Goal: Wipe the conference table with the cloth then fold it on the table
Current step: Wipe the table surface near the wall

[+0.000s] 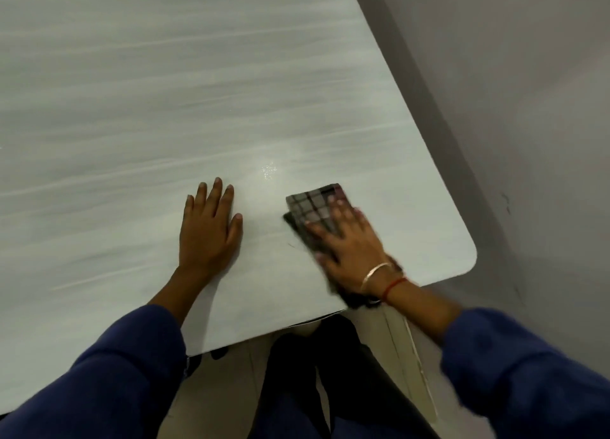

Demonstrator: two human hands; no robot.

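Note:
A dark checked cloth (310, 207), folded to a flat pad, lies on the pale grey conference table (165, 108) near its front right corner. My right hand (350, 243) presses flat on the cloth with fingers spread, and it looks blurred. The cloth's near end hangs at the table's front edge under my wrist. My left hand (208, 230) rests palm down on the bare tabletop to the left of the cloth, fingers apart, holding nothing.
The table's rounded corner (468, 257) is just right of the cloth, with grey floor (528, 141) beyond the right edge. A small wet or shiny spot (269, 171) lies just beyond the cloth. My legs and a chair edge are below the front edge.

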